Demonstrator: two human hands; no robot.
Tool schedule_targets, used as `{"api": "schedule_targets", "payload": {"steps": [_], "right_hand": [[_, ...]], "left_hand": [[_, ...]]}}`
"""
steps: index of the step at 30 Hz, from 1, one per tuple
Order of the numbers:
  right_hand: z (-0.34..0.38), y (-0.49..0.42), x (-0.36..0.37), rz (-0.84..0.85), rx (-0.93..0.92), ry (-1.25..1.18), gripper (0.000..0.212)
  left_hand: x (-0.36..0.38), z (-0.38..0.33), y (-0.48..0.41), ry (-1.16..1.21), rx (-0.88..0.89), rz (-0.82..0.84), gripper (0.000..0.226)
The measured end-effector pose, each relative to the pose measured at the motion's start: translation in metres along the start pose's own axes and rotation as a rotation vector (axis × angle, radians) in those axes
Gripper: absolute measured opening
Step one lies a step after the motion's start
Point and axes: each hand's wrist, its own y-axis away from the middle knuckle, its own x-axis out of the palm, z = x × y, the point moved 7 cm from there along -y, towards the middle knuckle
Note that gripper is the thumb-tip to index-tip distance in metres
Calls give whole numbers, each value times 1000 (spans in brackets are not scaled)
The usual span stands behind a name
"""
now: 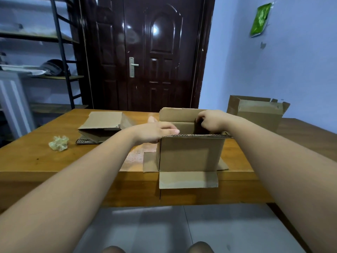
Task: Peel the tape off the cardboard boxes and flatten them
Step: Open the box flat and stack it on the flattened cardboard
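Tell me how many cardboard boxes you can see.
3: a flattened box at table left, an open box under both hands at the front edge, another open box at far right.

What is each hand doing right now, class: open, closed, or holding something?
Left hand: open, fingers extended, resting on the box's top left edge.
Right hand: closed, fingers pinching inside the box's far side.

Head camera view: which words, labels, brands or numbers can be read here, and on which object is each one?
No text is readable in this view.
Open box under both hands: plain cardboard, no print visible.
Flattened box: no print visible.
Far box: no print visible.
Green packet on wall: any print too blurred.
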Motion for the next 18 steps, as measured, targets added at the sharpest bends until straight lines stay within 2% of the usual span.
{"api": "schedule_targets", "payload": {"steps": [5,9,12,15,17,18], "right_hand": [[-26,4,-16,-230,69,-372,40],[-50,8,-14,-322,157,-735,35],[-69,15,-9,-390,270,-1007,35],[-77,20,5,-364,348,-1282,37],[-77,22,14,-348,368,-1373,34],[-76,24,17,-333,377,-1421,30]], "left_hand": [[-6,-14,1,1,19,-71,37],[-15,-18,2,-25,49,-164,33],[-28,-12,5,156,76,-320,39],[-33,-2,9,267,98,-474,36],[-29,5,14,416,88,-522,53],[-24,8,15,509,75,-494,60]]}}
